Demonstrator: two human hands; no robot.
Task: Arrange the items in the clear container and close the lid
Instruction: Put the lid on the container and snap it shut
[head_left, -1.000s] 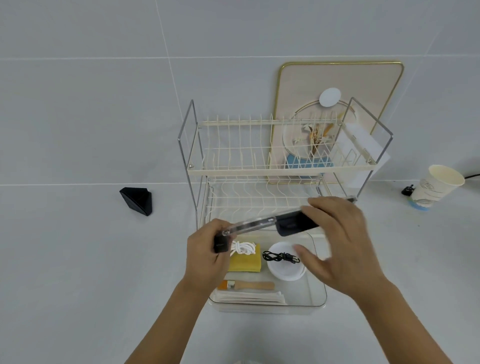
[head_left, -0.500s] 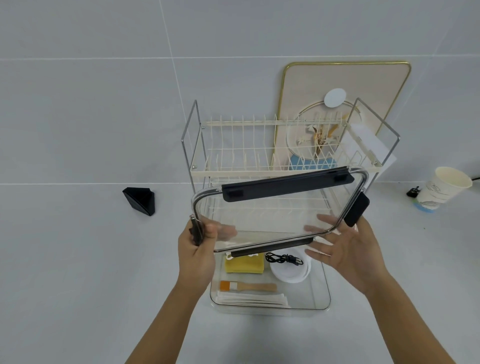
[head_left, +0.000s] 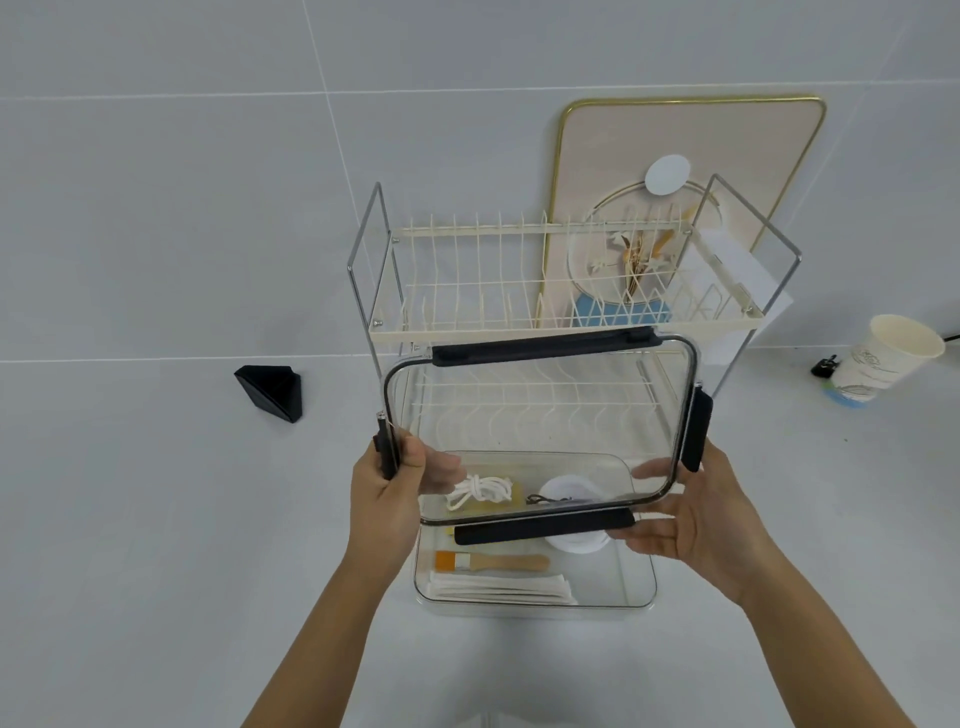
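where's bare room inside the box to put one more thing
The right side of the clear container is bare, from the white round dish forward to the near wall. The left side is crowded: rope on a yellow sponge at the back, then the brush, then white folded strips.

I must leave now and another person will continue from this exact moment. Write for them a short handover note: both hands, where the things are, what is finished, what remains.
Left hand: grips the left edge of the clear rectangular lid with black latches.
Right hand: fingers open, supporting the lid's lower right corner.
Lid: held up, tilted, above the clear plastic container, not on it.
Inside the container: white cord on a yellow sponge, round white dish, wooden brush with orange bristles, white folded cloths.
Done: items appear arranged.
Left: lower the lid flat onto the container and close the latches.
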